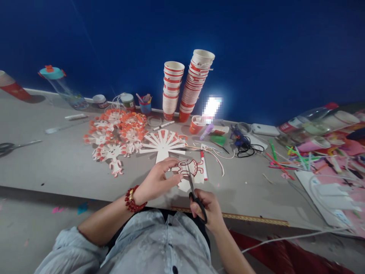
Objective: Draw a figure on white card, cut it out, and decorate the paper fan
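Observation:
My left hand pinches the left end of a white paper piece that bears a figure drawn in dark red marker. Black-handled scissors are gripped in my right hand, their blades lying against the paper near the drawing. Just beyond, a paper cup cut into fanned white strips lies flat. A red-and-white marker rests beside the paper. To the left, several cut-out paper figures with orange-red edges lie in a heap.
Two tall stacks of paper cups stand by the blue wall. A lit phone screen, a dark coiled cable and coloured strips are toward the right. Another pair of scissors lies far left, below a bottle.

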Demonstrator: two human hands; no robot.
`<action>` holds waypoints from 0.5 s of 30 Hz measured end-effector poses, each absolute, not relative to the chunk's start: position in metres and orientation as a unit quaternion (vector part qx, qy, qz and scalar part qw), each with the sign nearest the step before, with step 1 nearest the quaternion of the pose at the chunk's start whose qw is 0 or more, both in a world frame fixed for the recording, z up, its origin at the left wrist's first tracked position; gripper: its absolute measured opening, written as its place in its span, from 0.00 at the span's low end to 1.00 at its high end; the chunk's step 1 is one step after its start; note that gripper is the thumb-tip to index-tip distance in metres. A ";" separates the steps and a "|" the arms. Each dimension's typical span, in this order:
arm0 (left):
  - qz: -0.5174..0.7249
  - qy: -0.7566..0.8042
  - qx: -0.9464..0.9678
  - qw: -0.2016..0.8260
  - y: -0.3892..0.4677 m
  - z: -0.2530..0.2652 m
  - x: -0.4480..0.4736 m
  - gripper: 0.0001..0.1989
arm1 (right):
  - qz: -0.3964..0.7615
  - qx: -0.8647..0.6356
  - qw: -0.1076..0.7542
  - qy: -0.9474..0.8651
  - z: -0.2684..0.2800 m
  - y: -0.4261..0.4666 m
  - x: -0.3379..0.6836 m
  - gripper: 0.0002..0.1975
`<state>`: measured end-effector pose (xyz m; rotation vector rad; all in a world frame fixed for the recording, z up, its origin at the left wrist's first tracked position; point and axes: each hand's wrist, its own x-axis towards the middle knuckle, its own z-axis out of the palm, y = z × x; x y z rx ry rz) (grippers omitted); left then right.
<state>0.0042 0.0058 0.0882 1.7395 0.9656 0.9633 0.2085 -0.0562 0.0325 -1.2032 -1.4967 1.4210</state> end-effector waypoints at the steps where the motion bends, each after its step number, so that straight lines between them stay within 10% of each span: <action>1: 0.391 0.391 0.704 0.446 0.006 0.088 0.004 0.09 | 0.551 -0.468 0.367 -0.585 0.033 -0.056 0.209 0.30; 15: 0.390 0.388 0.705 0.447 0.006 0.090 0.002 0.07 | 0.512 -0.473 0.352 -0.625 0.035 -0.055 0.216 0.27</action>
